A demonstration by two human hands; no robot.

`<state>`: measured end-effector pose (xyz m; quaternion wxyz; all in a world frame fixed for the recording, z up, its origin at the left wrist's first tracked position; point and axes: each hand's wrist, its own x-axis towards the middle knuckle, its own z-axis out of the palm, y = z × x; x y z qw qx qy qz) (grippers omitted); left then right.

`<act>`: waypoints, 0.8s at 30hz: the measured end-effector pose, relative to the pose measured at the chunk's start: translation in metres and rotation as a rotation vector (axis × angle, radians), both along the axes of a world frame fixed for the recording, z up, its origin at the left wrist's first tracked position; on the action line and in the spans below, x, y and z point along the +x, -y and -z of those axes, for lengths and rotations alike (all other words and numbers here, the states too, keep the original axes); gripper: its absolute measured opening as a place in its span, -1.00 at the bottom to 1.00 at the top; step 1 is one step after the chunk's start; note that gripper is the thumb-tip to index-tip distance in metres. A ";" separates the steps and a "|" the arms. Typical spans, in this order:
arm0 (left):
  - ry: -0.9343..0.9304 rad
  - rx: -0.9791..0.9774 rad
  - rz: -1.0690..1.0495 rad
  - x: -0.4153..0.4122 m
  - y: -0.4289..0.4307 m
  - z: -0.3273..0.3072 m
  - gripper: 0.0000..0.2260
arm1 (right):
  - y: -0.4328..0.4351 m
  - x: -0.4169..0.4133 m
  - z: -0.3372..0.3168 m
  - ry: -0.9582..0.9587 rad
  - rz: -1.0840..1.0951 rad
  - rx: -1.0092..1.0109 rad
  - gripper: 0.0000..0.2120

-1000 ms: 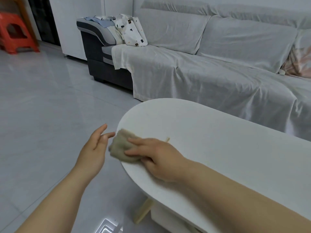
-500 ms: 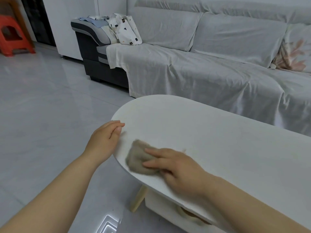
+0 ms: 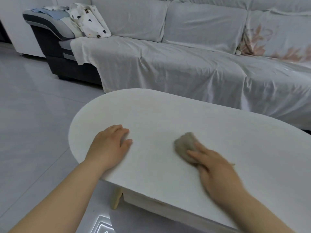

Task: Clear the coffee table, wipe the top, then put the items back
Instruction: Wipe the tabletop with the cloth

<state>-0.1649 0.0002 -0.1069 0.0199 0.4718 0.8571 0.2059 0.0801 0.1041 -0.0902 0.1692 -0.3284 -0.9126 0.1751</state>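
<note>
Fuzzy cloth [image 3: 184, 145] on oval tabletop [image 3: 168, 115]

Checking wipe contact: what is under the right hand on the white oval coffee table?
A crumpled grey-brown cloth lies under the right hand's fingers, on the white oval tabletop. The cloth's near part and the surface beneath are hidden.

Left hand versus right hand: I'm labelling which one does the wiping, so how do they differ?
The left hand rests bare on the coffee table, holding nothing; the right hand presses a brown cloth under straight fingers. The left hand lies near the rounded end; the right hand nearer the middle. The left hand is sharp, the right hand blurred. Both are palm down.
</note>
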 end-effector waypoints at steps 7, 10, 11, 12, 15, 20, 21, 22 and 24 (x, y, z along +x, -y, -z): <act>-0.040 -0.055 -0.009 0.008 -0.001 -0.004 -0.60 | 0.026 -0.029 0.011 -0.006 0.071 0.048 -0.49; -0.028 -0.076 -0.017 0.011 -0.001 -0.006 -0.60 | 0.029 -0.020 0.010 -0.042 -0.084 -0.010 -0.54; -0.020 -0.083 -0.024 0.013 -0.001 -0.007 -0.60 | 0.021 -0.008 0.008 -0.035 -0.077 -0.017 -0.55; -0.008 -0.088 -0.035 0.014 -0.003 -0.009 -0.60 | 0.010 0.007 0.005 -0.021 -0.042 -0.022 -0.56; 0.034 -0.100 -0.055 0.021 -0.009 -0.012 -0.62 | -0.031 0.066 -0.001 0.024 0.252 -0.010 -0.57; 0.046 -0.054 0.056 0.047 -0.033 -0.015 -0.61 | -0.062 0.095 -0.002 0.065 0.645 -0.009 -0.55; 0.047 -0.044 0.077 0.054 -0.041 -0.016 -0.61 | -0.061 0.082 0.000 0.059 0.610 0.027 -0.54; 0.049 -0.039 0.098 0.060 -0.049 -0.016 -0.61 | -0.057 0.068 0.002 0.046 0.529 0.059 -0.54; 0.046 -0.036 0.139 0.072 -0.066 -0.016 -0.61 | -0.050 0.043 0.007 0.019 0.310 0.064 -0.56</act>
